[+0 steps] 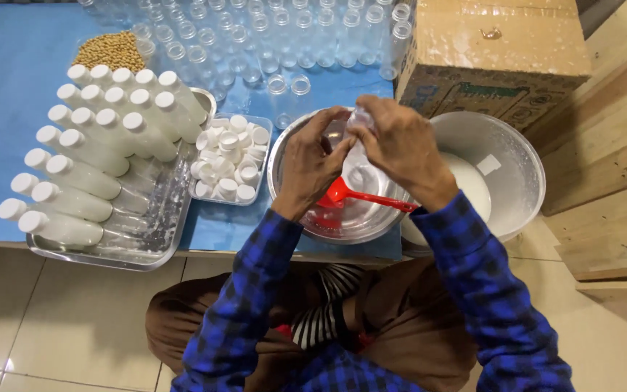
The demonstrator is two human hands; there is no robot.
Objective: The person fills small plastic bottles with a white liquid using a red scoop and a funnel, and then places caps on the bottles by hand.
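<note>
capped milk bottles [88, 156] on tray [155, 245], caps [230, 156] in tub

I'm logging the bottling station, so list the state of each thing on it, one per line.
Left hand: grip shut on clear bottle.
Right hand: grip shut on clear bottle.
Clear bottle: held over the steel bowl, uncapped.
Steel bowl: holds a red funnel.
White basin: partly filled with white liquid.
Capped bottles: filled white, lying in the metal tray.
Empty bottles: upright, uncapped.
Cardboard box: closed.
</note>
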